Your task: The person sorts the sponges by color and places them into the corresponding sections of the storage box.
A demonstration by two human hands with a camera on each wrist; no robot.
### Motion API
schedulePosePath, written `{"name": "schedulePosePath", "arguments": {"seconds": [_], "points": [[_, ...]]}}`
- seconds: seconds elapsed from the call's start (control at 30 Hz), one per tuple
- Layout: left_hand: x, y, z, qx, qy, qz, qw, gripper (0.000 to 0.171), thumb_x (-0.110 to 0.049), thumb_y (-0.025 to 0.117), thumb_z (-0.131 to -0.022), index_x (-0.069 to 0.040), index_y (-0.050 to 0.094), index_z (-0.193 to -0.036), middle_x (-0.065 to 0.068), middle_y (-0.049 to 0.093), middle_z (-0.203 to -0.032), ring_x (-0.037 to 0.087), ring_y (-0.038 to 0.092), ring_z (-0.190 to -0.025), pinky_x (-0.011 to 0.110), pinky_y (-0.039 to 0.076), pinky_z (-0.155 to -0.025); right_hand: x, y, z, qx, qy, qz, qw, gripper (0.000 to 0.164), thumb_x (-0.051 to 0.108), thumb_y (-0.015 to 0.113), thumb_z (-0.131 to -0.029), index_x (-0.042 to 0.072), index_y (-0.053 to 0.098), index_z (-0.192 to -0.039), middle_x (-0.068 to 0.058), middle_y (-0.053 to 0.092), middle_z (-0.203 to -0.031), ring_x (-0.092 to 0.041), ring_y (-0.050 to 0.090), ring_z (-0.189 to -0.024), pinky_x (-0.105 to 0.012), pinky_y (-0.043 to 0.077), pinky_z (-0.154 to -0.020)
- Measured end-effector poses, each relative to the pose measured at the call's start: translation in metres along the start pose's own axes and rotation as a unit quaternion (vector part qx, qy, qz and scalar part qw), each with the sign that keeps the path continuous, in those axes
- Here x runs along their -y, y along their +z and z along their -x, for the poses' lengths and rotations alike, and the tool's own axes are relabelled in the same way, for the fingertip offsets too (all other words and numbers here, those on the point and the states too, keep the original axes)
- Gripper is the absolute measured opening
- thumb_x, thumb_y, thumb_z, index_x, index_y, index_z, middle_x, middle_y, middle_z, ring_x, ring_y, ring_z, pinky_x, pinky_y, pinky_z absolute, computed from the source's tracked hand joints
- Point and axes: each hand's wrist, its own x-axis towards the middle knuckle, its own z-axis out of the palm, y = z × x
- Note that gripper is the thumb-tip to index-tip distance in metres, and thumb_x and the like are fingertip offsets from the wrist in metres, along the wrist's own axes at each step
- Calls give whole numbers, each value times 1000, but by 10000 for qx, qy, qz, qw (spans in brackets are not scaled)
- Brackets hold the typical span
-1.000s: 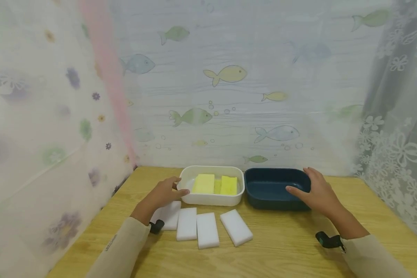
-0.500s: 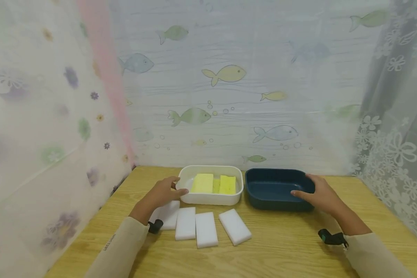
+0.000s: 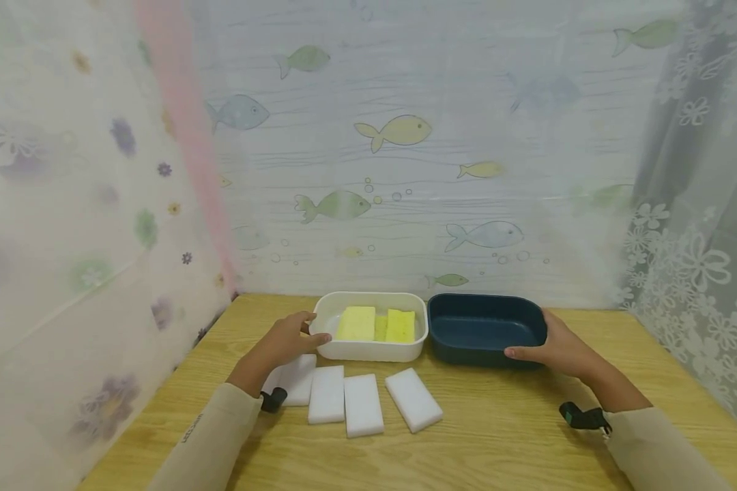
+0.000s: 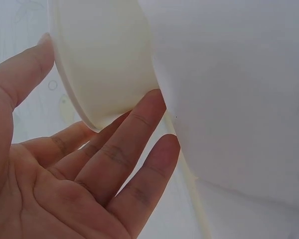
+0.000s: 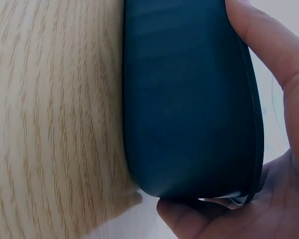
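Observation:
My left hand (image 3: 288, 339) holds the left end of a white rectangular container (image 3: 368, 351). Its thumb touches the rim, while the fingers lie against the outer wall in the left wrist view. Yellow sponges (image 3: 400, 326), one paler than the others, lie inside. Close against its right side stands a dark blue container (image 3: 482, 356) with nothing visible in it. My right hand (image 3: 565, 349) grips that container's right end, thumb at the front and fingers round the end, as the right wrist view also shows.
Several white sponge blocks (image 3: 364, 406) lie on the wooden table (image 3: 479, 436) before the white container. The leftmost ones are partly hidden by my left hand and wrist. A fish-patterned curtain (image 3: 399, 170) hangs behind the table's back edge.
The dark blue container first shifted slightly right with my right hand, then left against the white container. My left hand and the white container stay nearly still.

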Motion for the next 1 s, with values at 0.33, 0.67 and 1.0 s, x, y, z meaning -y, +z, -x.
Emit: {"name": "schedulePosePath", "arguments": {"seconds": [0.33,0.67,1.0], "points": [[3,1,0,-19,36,-246,9997,86,-65,62,-80,-12,39,-144,13,58,-127,27,56,-115,50,46,-92,-3,2,-1,92,272,141,9995,121,58,69,-79,4,-12,-151,-32,2,-154,-57,17,-134,-69,34,-90],[-40,6,12,-1207,1336,-1094,9776,67,-56,64,-84,-11,54,-132,6,53,-134,27,47,-126,47,41,-100,0,0,1,184,362,354,9985,122,61,66,-80,3,-16,-149,-35,3,-152,-58,20,-132,-68,35,-88],[-89,37,32,-677,2250,-1087,9659,55,-58,64,-83,-16,63,-119,-3,63,-109,14,60,-98,31,50,-81,1,1,1,234,404,353,9983,121,59,64,-82,4,-19,-148,-36,1,-152,-59,19,-131,-68,36,-88]]}}
